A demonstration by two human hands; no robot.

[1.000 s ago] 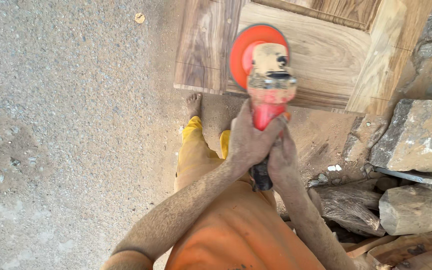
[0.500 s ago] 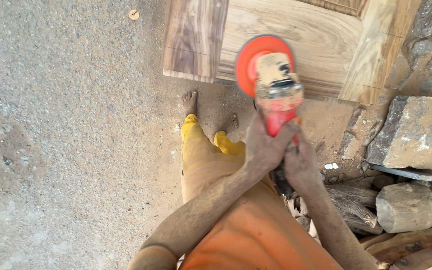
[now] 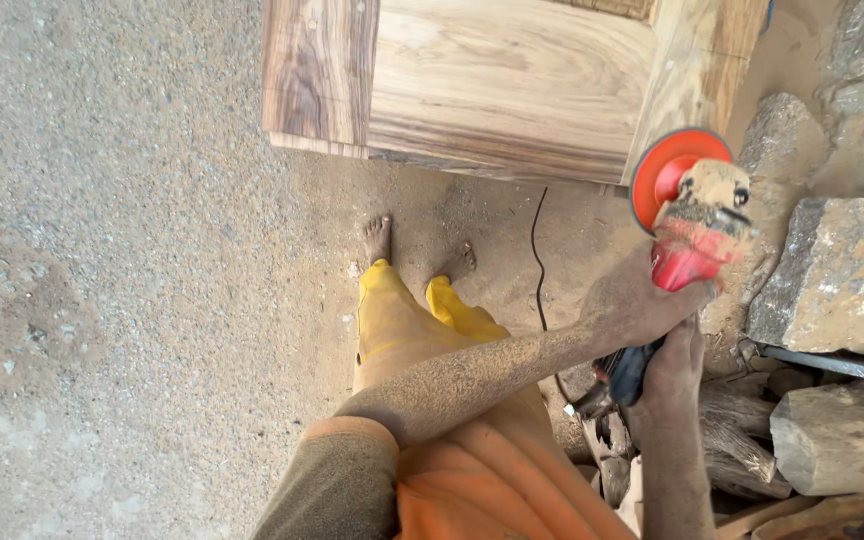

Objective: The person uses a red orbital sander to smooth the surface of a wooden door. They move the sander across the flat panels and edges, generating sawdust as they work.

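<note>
Both hands are gripping a red angle grinder [image 3: 697, 225] fitted with an orange sanding disc [image 3: 664, 172], holding it in the air at the right of the view, off the edge of the wooden door panel [image 3: 512, 85] and over the dusty ground beside the rocks. The left hand [image 3: 637, 305] is reaching across the body and closing around the red body of the tool just behind its dust-caked head, fingers wrapped fully round it. The right hand [image 3: 674, 368] is clamping the dark rear handle lower down, fingers curled shut. Sawdust is coating both forearms and the grinder's head.

The panel is lying flat at the top of the view, its pale grain showing next to a darker streaked stile on the left. A thin black cord [image 3: 535, 260] is trailing over the sandy ground [image 3: 122, 270], which is turning to coarse grey gravel towards the left. Two bare feet [image 3: 377, 238] are standing just short of the panel's near edge, below yellow trousers [image 3: 392, 325]. Rough grey stone blocks [image 3: 837, 275] and pieces of split wood [image 3: 742, 440] are piling up along the right side
</note>
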